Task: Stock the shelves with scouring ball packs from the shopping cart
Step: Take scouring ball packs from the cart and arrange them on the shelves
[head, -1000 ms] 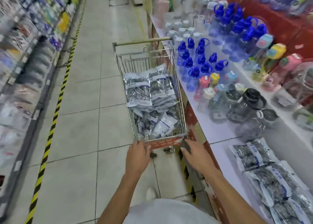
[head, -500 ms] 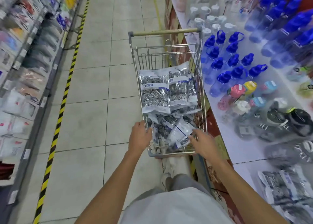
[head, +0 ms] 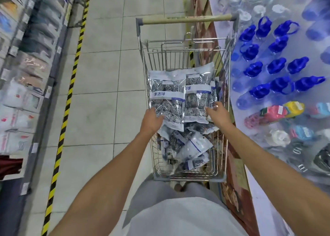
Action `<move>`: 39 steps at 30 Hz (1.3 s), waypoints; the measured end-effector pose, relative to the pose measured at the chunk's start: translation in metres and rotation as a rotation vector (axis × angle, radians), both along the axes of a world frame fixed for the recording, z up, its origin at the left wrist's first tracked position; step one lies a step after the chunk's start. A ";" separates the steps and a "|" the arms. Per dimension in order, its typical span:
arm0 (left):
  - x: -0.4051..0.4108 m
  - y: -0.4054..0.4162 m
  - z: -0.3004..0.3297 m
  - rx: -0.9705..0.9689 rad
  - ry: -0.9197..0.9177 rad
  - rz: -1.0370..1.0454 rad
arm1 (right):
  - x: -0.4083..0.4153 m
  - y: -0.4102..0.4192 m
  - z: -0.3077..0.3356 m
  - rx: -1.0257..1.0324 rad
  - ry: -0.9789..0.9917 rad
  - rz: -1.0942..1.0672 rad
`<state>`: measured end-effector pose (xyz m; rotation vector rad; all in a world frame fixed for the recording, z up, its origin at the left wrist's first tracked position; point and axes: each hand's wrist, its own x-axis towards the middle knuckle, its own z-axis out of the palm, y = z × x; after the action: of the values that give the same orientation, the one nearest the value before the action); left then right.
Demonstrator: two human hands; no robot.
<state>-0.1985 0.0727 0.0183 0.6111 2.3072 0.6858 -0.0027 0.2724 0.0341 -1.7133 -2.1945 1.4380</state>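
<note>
A: Tiled shop aisle, wire shopping cart (head: 185,164) heaped with silver scouring ball packs (head: 194,146).

B: Left hand (head: 151,119) gripping top pack (head: 167,100), right hand (head: 217,113) reaching, fingers spread. Plenty left to shelve.

Silver wire shopping cart (head: 185,53) with a tan handle bar (head: 185,19) capped in grey. The scouring ball packs (head: 167,100) are clear and white with a blue label band, silver-grey coils showing through. Floor tiles (head: 100,114) are pale grey-green with darker grout lines; a yellow-and-black diagonal hazard stripe (head: 67,100) runs along them. Bottles (head: 278,69) on the white shelf (head: 257,185) have cobalt-blue caps; nearby ones are pink, yellow and teal. The person's shirt (head: 182,219) is white
</note>
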 end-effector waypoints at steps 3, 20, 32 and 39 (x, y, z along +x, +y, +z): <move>-0.020 0.015 -0.019 -0.027 -0.007 0.019 | -0.018 0.019 -0.018 -0.088 -0.014 -0.057; -0.061 0.075 -0.064 -0.030 -0.179 0.424 | -0.073 0.061 -0.066 -0.201 -0.076 -0.278; -0.039 0.076 -0.074 -0.034 -0.260 0.380 | -0.056 0.053 -0.061 -0.242 0.092 -0.370; -0.036 0.069 -0.063 0.077 -0.417 0.515 | -0.046 0.032 -0.051 -0.245 0.175 -0.385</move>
<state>-0.2350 0.1420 -0.0452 -0.1101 2.0482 1.0310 -0.0489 0.3044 -0.0166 -1.8620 -1.5472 1.7195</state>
